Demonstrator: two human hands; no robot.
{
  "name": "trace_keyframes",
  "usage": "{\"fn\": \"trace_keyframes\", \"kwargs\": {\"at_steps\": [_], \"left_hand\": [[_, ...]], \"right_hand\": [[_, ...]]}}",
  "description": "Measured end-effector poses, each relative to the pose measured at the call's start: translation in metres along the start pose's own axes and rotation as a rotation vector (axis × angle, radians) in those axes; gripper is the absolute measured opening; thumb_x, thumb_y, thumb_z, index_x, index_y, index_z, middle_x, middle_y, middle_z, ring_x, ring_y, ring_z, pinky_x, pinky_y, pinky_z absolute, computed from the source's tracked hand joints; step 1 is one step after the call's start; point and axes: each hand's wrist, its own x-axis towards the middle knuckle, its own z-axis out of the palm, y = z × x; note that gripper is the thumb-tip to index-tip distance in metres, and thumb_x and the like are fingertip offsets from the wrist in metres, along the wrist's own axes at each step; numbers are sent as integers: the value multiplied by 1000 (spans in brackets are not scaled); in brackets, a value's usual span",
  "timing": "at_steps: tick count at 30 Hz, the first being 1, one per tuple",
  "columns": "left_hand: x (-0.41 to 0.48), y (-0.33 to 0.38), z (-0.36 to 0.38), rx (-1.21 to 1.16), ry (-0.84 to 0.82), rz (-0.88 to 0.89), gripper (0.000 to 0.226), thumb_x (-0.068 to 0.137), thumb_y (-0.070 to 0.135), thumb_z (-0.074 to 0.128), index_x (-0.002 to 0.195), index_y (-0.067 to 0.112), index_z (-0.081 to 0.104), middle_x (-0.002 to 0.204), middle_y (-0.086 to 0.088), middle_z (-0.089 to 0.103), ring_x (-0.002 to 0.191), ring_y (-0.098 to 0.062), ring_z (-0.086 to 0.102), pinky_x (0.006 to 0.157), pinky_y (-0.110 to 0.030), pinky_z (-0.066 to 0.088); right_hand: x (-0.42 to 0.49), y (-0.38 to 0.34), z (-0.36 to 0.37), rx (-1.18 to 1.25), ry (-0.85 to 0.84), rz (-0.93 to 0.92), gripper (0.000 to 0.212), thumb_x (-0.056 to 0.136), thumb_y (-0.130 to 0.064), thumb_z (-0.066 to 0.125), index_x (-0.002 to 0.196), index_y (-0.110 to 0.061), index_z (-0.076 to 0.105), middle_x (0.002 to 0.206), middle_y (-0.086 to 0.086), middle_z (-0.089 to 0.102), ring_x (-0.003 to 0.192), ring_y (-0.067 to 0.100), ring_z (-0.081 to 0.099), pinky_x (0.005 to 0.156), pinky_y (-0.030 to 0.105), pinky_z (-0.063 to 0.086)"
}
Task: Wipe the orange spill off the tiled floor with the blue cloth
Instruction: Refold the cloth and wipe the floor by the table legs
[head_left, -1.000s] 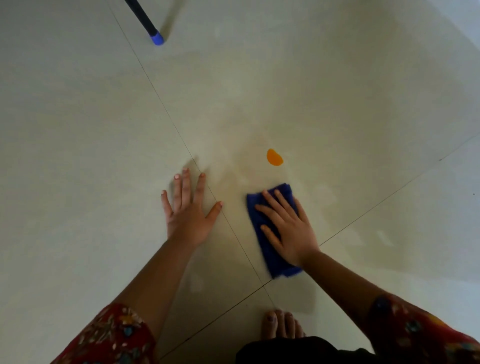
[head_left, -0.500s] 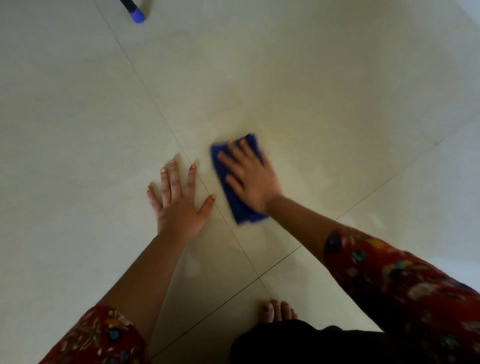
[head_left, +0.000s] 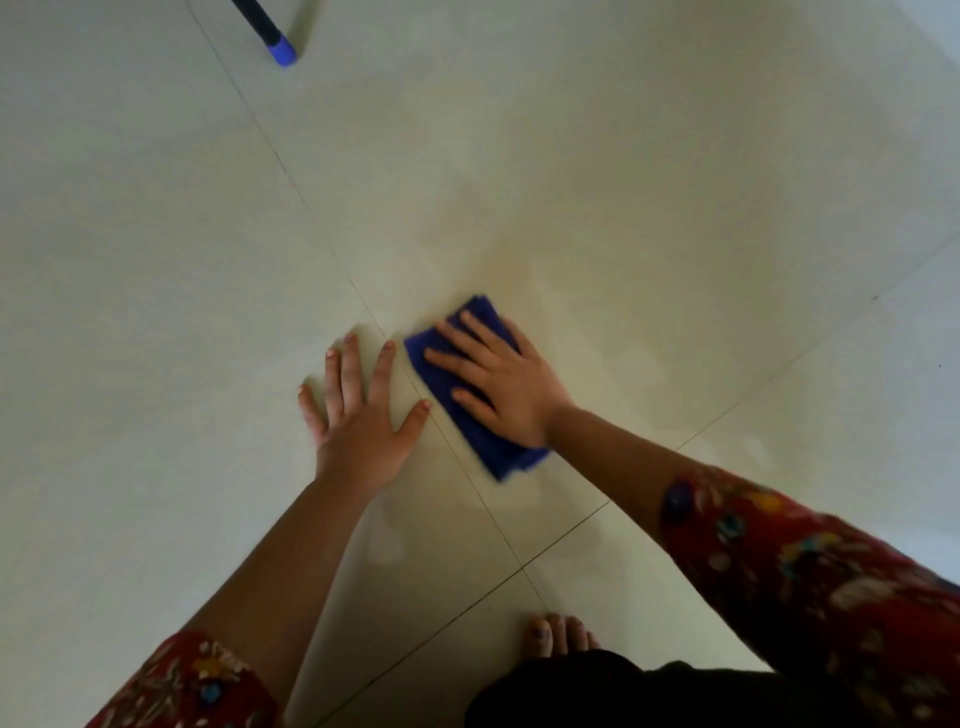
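On glossy pale tiled floor (head_left: 675, 156): blue cloth (head_left: 496, 451), fuzzy, folded into long rectangle, lies flat just right of thin grout line. Right hand (head_left: 501, 387) presses it, fingers straight, spread. Left hand (head_left: 361, 426) flat on bare tile beside it, fingers splayed, holding nothing. Faint yellowish smear (head_left: 514, 270) just beyond cloth.

Upper left of frame: dark pole (head_left: 255, 22) slants in from the top edge and ends in a bright blue cap (head_left: 283, 54). Bottom centre: bare foot (head_left: 558, 636), toes only, the rest hidden by a black garment (head_left: 597, 696) along the bottom edge. Lower left corner: left sleeve (head_left: 192, 686), red flower print. Lower right: right sleeve (head_left: 810, 571), same print, blurred.
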Motion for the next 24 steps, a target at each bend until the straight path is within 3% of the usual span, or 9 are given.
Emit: {"fn": "trace_keyframes", "kwargs": {"at_steps": [2, 5, 7, 10, 13, 18, 20, 22, 24], "left_hand": [[2, -3, -1, 13, 11, -8, 75, 90, 66, 34, 151, 38, 1, 160, 2, -21, 147, -19, -20, 114, -54, -11], [3, 2, 2, -3, 33, -23, 76, 90, 65, 36, 152, 33, 6, 161, 0, -17, 147, -19, -17, 114, -57, -9], [5, 9, 2, -31, 101, -10, 76, 90, 62, 39, 152, 26, 13, 162, -2, -11, 148, -20, -14, 115, -57, -8], [10, 29, 3, -35, 160, 160, 74, 91, 57, 46, 152, 27, 18, 163, -1, -5, 149, -22, -9, 115, -55, -8], [17, 50, 4, 10, 60, 316, 80, 90, 59, 46, 154, 33, 5, 162, 1, -15, 149, -19, -15, 116, -53, -9], [17, 70, 4, 0, -10, 341, 77, 93, 58, 41, 153, 37, -2, 161, 5, -20, 148, -16, -18, 115, -48, -13], [16, 72, 4, -8, -40, 326, 76, 93, 57, 41, 153, 37, -2, 160, 6, -21, 147, -15, -19, 115, -47, -13], [19, 73, 5, 10, -54, 323, 77, 93, 57, 41, 153, 37, -3, 160, 6, -21, 148, -16, -18, 116, -48, -12], [25, 71, 5, 27, -45, 324, 78, 93, 57, 41, 153, 35, -2, 161, 5, -19, 148, -17, -17, 116, -49, -10]], "right_hand": [[-36, 21, 3, 67, 33, 94, 53, 100, -49, 24, 151, -36, 26, 162, -6, 15, 150, 18, 7, 120, 48, 5], [-47, 75, -4, 111, 141, 610, 56, 98, -52, 19, 151, -37, 24, 162, -6, 13, 150, 17, 4, 119, 52, 9], [-22, 80, -10, 136, 171, 785, 55, 99, -50, 21, 152, -36, 22, 163, -4, 11, 150, 19, 2, 120, 51, 6], [-20, 32, -4, 97, 162, 540, 56, 98, -47, 25, 151, -31, 28, 161, 1, 19, 150, 24, 10, 119, 52, 11], [-104, 1, 11, 102, 59, 337, 54, 100, -49, 26, 152, -38, 19, 162, -8, 11, 151, 17, 0, 121, 48, 1], [-139, 86, 1, 180, 215, 1202, 56, 97, -50, 24, 151, -37, 23, 163, -6, 9, 150, 16, 2, 120, 49, 4], [-101, 118, -11, 249, 237, 1382, 56, 99, -48, 25, 153, -35, 18, 164, -5, 3, 150, 18, -3, 119, 49, 0], [-57, 125, -18, 265, 226, 1341, 56, 100, -46, 27, 154, -33, 16, 164, -3, 2, 150, 20, -5, 120, 48, -3], [-37, 104, -15, 216, 213, 1038, 56, 101, -46, 29, 154, -32, 19, 164, -2, 7, 151, 20, -1, 120, 45, -2]]}}
